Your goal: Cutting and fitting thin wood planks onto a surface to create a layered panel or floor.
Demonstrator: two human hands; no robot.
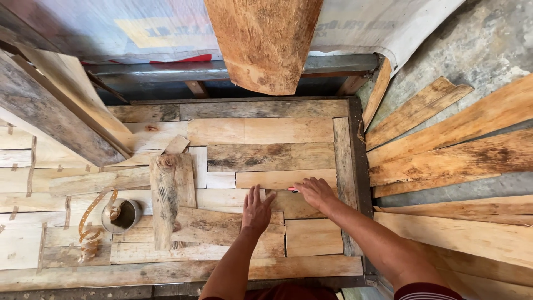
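The left hand (pixel 256 210) is laid flat, palm down, on a pale board (pixel 286 180) in the patchwork panel (pixel 266 130) of wooden offcuts; its fingers are spread and point toward 12 o'clock. Just at its 2 o'clock, the right hand (pixel 314 191) is pressed on the same board, its fingers curled together around a small red-tipped tool (pixel 292 190), of which only the tip is seen at the hand's 9 o'clock. The hands are near each other but apart. The board lies across the panel, right of centre, its right end against the upright edge strip (pixel 344 161).

At 9 o'clock of the left hand, a knotty plank (pixel 171 194) is set upright over the panel. Further toward 9 o'clock stands a small tin (pixel 121 215), with a curled strip (pixel 89 236) beside it. At 3 o'clock, loose planks (pixel 444 161) are fanned on the concrete floor (pixel 477 44).
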